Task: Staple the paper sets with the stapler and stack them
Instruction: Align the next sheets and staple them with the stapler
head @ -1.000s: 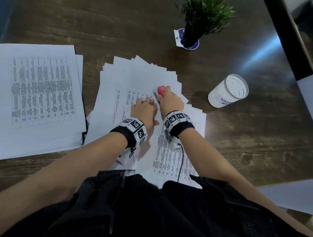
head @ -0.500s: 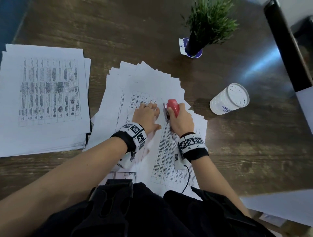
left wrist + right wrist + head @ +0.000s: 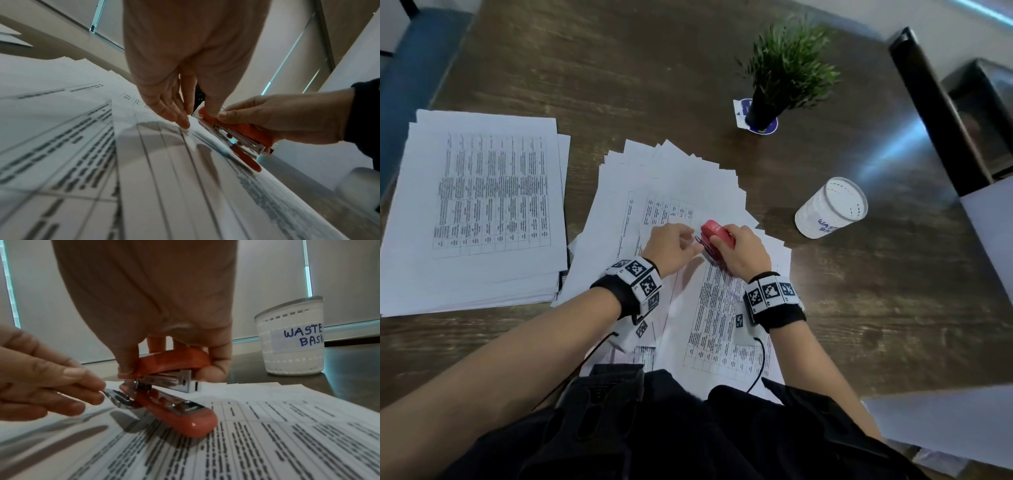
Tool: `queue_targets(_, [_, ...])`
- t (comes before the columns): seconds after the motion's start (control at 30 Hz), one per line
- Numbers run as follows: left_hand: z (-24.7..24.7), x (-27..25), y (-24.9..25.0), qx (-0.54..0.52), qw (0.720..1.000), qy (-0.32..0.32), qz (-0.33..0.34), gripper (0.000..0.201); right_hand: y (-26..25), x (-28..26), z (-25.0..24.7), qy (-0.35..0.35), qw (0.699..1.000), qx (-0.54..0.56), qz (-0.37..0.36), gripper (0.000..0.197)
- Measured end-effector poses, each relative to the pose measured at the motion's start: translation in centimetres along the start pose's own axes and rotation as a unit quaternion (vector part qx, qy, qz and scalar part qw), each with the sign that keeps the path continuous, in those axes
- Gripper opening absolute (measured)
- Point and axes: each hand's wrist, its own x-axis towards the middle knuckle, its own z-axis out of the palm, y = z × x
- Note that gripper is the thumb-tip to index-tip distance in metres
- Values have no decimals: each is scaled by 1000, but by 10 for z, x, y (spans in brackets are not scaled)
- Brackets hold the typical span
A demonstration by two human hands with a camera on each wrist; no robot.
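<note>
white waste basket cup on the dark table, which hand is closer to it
Right. The right hand, gripping the red stapler, sits nearest the white waste basket cup; the left hand lies beyond the stapler, farther away.

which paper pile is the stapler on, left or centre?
The centre fanned pile: the stapler, held by the right hand, sits there. The squared left stack has nothing on it.

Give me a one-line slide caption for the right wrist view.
Right hand grips a red stapler on printed sheets; left hand touches its metal tail; labelled white cup behind.
</note>
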Motion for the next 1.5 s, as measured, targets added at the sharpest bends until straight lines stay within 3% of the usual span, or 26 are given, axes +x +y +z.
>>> queue_targets(0.07, [3,0,6,-21,1000,8,-21,48,-5,-2,-3,6,1000,24,-16,38])
queue_targets(0.2, [6,4,10,-19,997,22,-65,21,-11,-7,-5,22,998,45,-46,36])
queue_targets(0.3, [0,5,10,-22,996,-8,-89,8,-7,-11,-4,20,998,38,-52,35])
queue_targets(0.4, [-10,7,11,-56,989,-66,-118,4,-1,-15,-3,9,998,31,-46,38])
queue_targets(0.6, [-27,13,5,-51,988,-15,-144,11,21,-18,-13,-8,998,53,15,38])
queue_targets(0.73, [-25,9,17,-20,997,-1,-77,18,41,-25,-30,46,990,112,78,32])
queue_targets(0.87, [-6,1,53,-13,1000,-13,25,16,74,-35,-35,56,985,62,148,33])
queue_targets(0.93, [7,-2,77,1,997,-26,74,16,90,-42,-34,30,987,4,158,38])
queue_targets(1.07, [37,3,134,11,990,-54,127,13,111,-56,-27,-13,990,-95,107,48])
queue_targets(1.23, [70,28,204,22,986,-38,163,4,129,-48,-36,-49,991,-115,46,47])
queue_targets(1.5, [122,67,262,16,992,-24,123,17,155,-34,-52,-133,985,-103,-40,41])
